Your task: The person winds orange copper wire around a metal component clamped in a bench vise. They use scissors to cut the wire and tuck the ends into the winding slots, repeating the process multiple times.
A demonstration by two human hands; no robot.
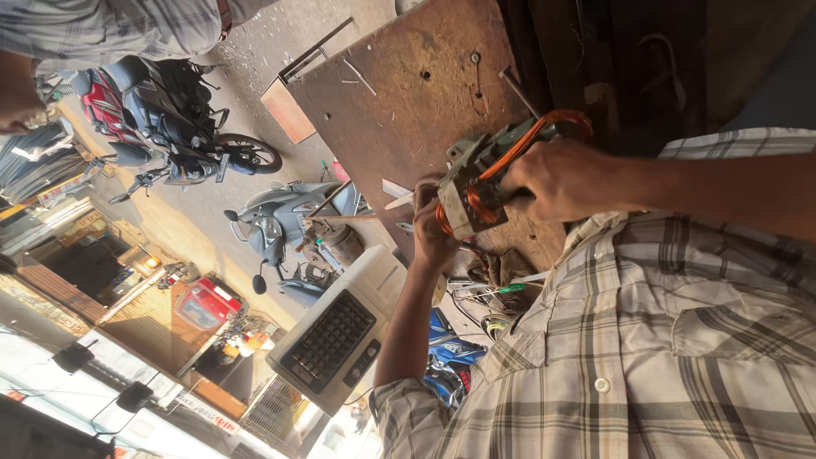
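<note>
both hands, left [432, 231] and right [557, 178], closed around a grey-green metal motor with orange wires [484, 180], just above the worn brown wooden workbench [399, 93].

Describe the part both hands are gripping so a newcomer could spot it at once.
Find the worn brown workbench. At its edge, the left hand and right hand hold a greenish-grey motor assembly. Unlike the loose tools beside it, it has bright orange wires looping over its top.

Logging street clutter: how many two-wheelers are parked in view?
3: a red-and-black motorcycle upper left, a grey scooter beside the brown wooden workbench, and a blue two-wheeler half hidden behind the left forearm. Others may be hidden.
</note>
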